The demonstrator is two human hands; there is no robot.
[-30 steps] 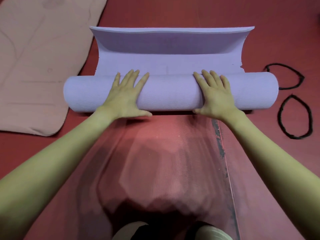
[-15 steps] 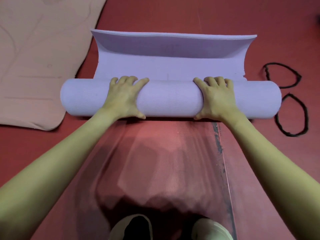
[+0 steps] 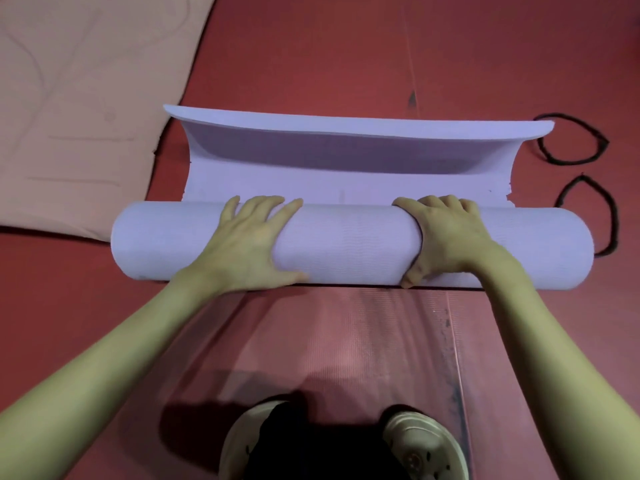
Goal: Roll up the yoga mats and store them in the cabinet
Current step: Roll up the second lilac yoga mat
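While two mats lie on the red floor (image 3: 346,46), one beige mat (image 3: 69,116) spreads flat at the left and one lilac yoga mat (image 3: 346,244) sits mostly rolled at centre, its last flap curling upward. One person's left hand (image 3: 249,244) and right hand (image 3: 446,237) press on the roll, well apart, fingers draped over its top. Two black loops (image 3: 571,143) lie at the right, and two pale shoes (image 3: 422,445) show below.
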